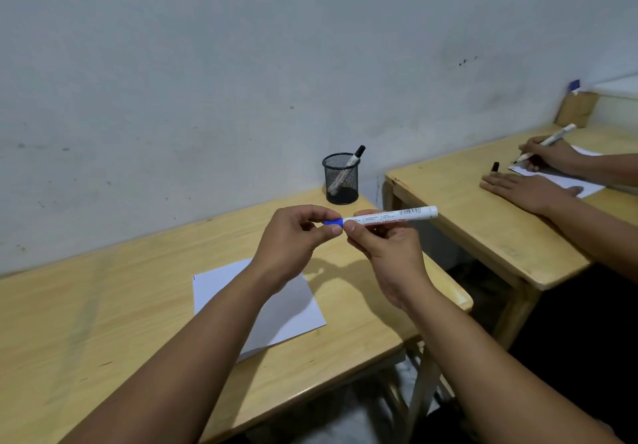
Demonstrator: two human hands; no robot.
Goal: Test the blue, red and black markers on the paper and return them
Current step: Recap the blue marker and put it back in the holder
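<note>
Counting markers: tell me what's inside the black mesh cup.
The mesh cup holds one black-capped marker, leaning with its cap above the rim. Nothing else shows through the mesh, though the dark bottom is hard to read.

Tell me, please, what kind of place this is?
Probably a plain classroom or study room: two light wooden desks stand side by side against a bare grey-white wall, with a black mesh pen holder and white paper sheet.

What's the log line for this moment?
left hand: on blue cap | right hand: holds marker | paper: blank | cup: one black marker
</note>
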